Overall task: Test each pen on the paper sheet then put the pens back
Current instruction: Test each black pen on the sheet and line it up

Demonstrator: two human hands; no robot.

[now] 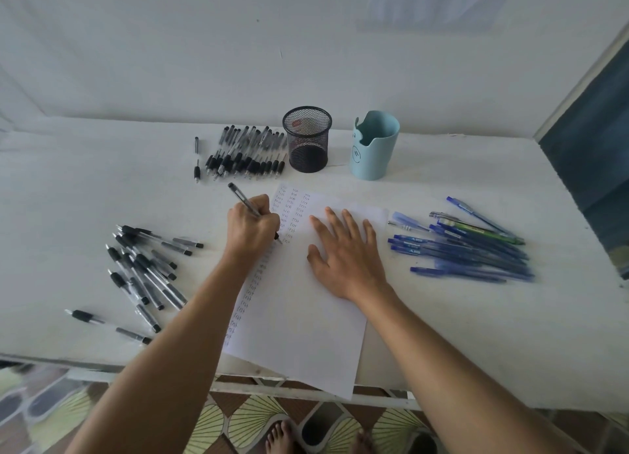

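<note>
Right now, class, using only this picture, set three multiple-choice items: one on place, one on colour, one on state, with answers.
1. Where do the blue pens lie?
A. right of the paper sheet
B. inside the mesh cup
C. on the floor

2. What colour is the solid pen holder?
A. red
B. light blue
C. yellow

3. What is the left hand doing?
A. resting flat
B. writing with a black pen
C. lifting the mesh cup

Answers: 1 A, they are heaped on the table beside the sheet's right edge. 2 B, its wall is pale blue. 3 B, its fingers grip the pen, tip on the paper, while the right hand lies flat.
</note>
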